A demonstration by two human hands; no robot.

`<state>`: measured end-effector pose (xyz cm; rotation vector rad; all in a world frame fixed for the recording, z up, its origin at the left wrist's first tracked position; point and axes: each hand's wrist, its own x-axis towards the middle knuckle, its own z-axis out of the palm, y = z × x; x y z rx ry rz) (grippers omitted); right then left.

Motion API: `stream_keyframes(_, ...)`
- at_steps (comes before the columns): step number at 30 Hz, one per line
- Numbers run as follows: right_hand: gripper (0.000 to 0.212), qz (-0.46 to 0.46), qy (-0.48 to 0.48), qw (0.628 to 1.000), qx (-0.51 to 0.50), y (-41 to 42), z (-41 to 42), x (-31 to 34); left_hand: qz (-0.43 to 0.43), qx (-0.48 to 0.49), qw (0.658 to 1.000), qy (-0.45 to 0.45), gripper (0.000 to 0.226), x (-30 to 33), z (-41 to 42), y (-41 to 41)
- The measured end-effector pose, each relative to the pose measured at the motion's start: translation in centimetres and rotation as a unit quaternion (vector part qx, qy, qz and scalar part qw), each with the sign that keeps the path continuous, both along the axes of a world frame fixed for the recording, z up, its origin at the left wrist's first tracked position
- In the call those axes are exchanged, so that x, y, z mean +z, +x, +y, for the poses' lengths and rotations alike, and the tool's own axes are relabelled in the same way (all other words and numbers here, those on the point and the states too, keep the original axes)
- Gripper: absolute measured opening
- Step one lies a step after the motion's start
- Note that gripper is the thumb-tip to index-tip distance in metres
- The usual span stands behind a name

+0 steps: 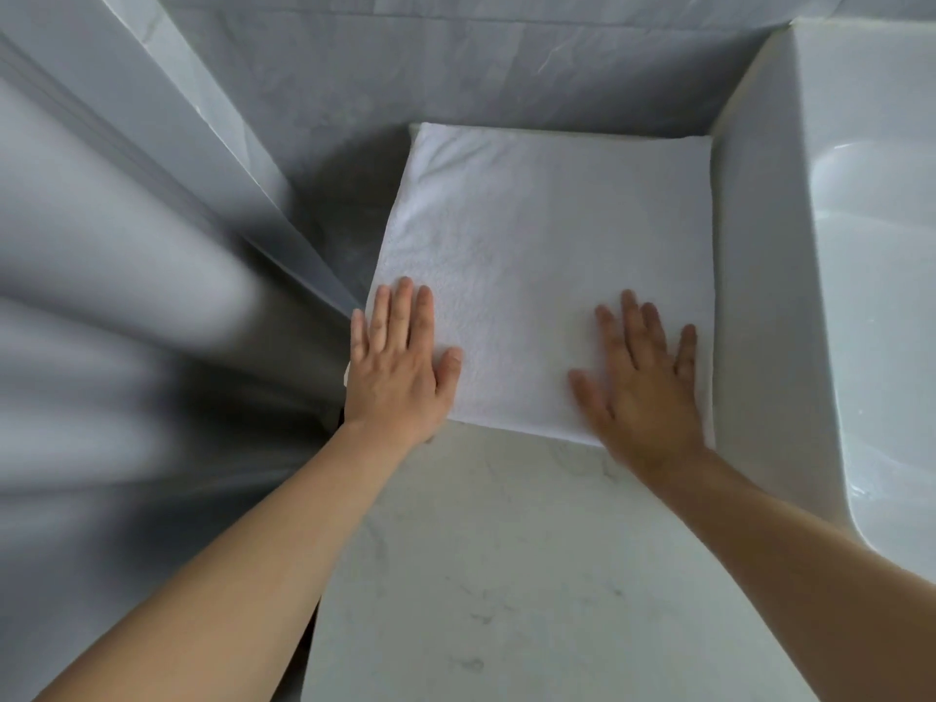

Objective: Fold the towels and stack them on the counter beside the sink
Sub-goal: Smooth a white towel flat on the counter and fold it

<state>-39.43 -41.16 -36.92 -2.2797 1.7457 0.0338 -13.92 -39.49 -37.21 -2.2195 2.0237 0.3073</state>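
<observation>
- White towel (547,276) lies folded into a neat square at the back of the worktop (506,575), its far edge against the tiled wall (456,58), its right edge just beside the sink (871,296).
- It looks thick enough to be more than one layer or even more than one towel, but I cannot tell which from here.
- Left hand (395,367) lies flat on the near left corner, fingers (402,306) straight and together, pressing down, gripping nothing.
- Right hand (643,387) is flat on the near right corner, fingers spread and a little blurred, also holding nothing.
- This reads as the smoothing step: fold done, towel placed, palms flattening it.
- Next move, by my judgement: lift both palms straight up without dragging the top layer, then fetch another towel, though none shows in view.
- Left of the worktop it is all grey blur; nothing there can be made out.
</observation>
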Motion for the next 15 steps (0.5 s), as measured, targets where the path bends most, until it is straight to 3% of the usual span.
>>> stream_keyframes(3,0.096,0.062,0.053,0.993,0.086,-0.5,3.3,0.1,-0.023,-0.089,0.996,-0.009,0.081,1.2,0.8,0.2)
stream_keyframes(6,0.088,0.08,0.102,0.989,0.072,-1.1,3.6,1.0,0.012,-0.215,0.977,0.0,0.083,2.0,3.4,1.0)
stream_keyframes(9,0.081,0.079,0.128,0.988,0.046,-0.6,3.6,2.1,0.001,-0.2,0.979,0.033,0.085,2.6,4.1,1.8)
stream_keyframes(12,0.089,0.111,0.157,0.981,0.018,0.1,3.2,3.2,0.007,-0.174,0.984,0.038,0.083,3.5,3.3,1.4)
stream_keyframes(15,0.097,0.163,0.148,0.975,0.011,-0.1,2.7,4.3,-0.046,-0.191,0.98,0.03,0.078,4.2,3.2,1.6)
